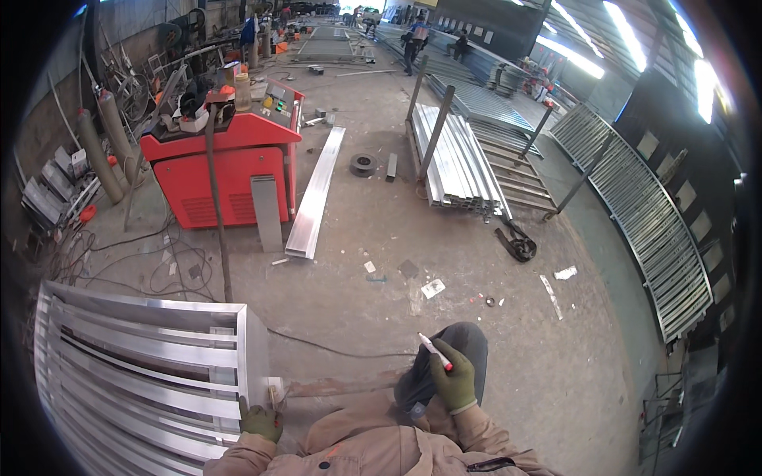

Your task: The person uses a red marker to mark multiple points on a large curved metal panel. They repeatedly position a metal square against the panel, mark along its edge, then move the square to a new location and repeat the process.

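My right hand [456,378], in a green work glove, is closed around a white marker pen [435,352] with a red end, held above my bent knee. At lower left, my left hand [263,424], gloved the same way, is closed on the near right edge of a slatted aluminium frame [252,349]. Its fingers are partly hidden against the metal. Just beyond that hand, a small pale piece [275,390] sits by the frame's side, too small to name.
A red machine cabinet [222,186] stands ahead left, beside a long metal profile [316,194]. Stacked metal tubes [460,163] lie on a rack farther right. A cable [341,351] crosses the floor. A railing panel [643,222] leans at right. A person [414,41] stands far off.
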`<state>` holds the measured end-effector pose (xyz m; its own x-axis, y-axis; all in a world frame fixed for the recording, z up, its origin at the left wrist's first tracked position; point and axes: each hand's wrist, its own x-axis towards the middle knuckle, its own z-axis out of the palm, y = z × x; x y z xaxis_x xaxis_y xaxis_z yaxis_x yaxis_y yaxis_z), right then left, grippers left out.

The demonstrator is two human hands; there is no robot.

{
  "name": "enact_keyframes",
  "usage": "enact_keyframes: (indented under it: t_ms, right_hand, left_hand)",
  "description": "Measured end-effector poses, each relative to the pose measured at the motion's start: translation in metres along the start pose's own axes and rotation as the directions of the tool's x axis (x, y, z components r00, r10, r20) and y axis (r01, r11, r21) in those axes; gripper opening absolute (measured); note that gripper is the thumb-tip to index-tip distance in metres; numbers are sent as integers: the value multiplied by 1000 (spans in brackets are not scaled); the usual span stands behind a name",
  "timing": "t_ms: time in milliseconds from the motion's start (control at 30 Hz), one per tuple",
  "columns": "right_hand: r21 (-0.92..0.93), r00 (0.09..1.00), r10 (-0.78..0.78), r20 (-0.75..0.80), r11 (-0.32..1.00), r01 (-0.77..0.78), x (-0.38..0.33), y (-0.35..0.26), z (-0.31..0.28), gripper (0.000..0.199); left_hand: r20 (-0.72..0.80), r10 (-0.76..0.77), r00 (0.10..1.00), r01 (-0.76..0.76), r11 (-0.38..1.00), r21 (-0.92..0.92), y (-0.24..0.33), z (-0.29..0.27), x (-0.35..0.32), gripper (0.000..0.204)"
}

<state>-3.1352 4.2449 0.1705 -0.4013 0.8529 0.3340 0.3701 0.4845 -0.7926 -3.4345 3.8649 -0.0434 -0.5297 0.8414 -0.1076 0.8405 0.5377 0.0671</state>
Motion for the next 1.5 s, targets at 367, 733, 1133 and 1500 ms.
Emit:
enact_keyframes:
  t_ms: [367,733,1133,1500]
  right_hand:
    - [-106,996,-81,24,991,84,-5,-2,-1,31]
    - [-95,997,-74,-12,993,72,-11,0,-2,33]
    - [-109,996,-84,26,990,87,-20,-3,-3,30]
    - [-51,997,-73,23,996,74,-24,-11,0,30]
  left_hand:
    - [-75,5,997,-8,999,-42,5,-6,3,38]
    - [-80,12,997,-14,1000,-27,5,-8,3,37]
    - [-67,-4,998,3,1000,-16,6,-7,2,39]
    - [-93,-8,996,5,999,-37,5,-3,1,35]
